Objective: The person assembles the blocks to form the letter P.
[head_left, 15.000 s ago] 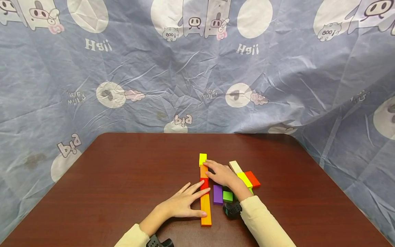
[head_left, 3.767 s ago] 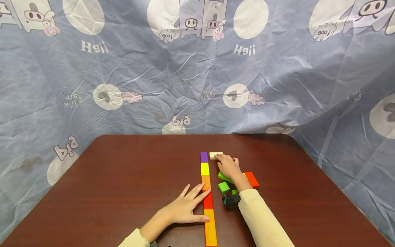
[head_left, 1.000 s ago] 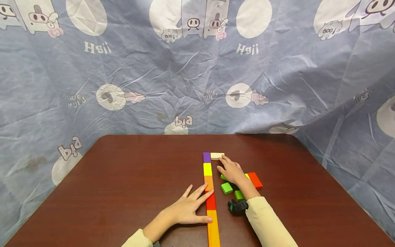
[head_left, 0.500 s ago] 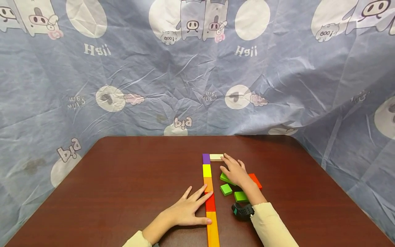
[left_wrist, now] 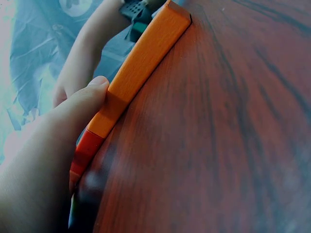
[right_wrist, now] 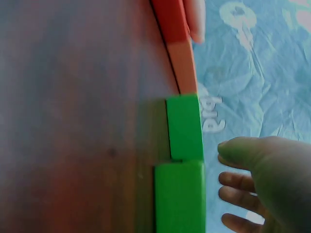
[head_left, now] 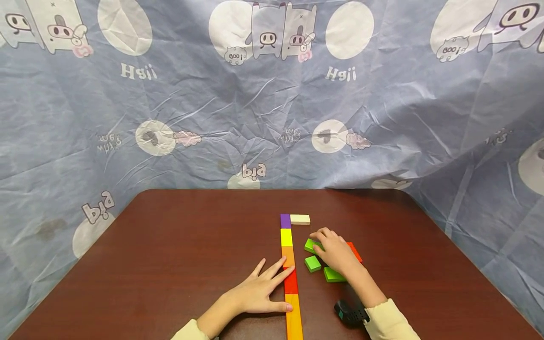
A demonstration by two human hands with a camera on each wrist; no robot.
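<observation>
A straight row of wooden blocks runs away from me: a long orange block (head_left: 293, 321) nearest, then red (head_left: 291, 282), a lighter orange (head_left: 287, 255), yellow (head_left: 286, 237) and purple (head_left: 285, 221). At the purple end, a cream block (head_left: 300, 219) extends to the right. My left hand (head_left: 255, 293) lies with fingers spread, fingertips touching the row and thumb on the long orange block. My right hand (head_left: 337, 252), fingers loosely bent and apart, hovers over a green block (head_left: 311, 245). The right wrist view shows nothing between its thumb and fingers.
Near my right hand lie a small green block (head_left: 312, 264), another green block (head_left: 333, 275) and a partly covered red block (head_left: 354, 251). A patterned blue cloth (head_left: 212, 104) hangs behind the brown table (head_left: 182, 226).
The purple block has joined the row's far end, and the cream block has come beside it. My right hand has left the cream block and drawn back over the green ones.
</observation>
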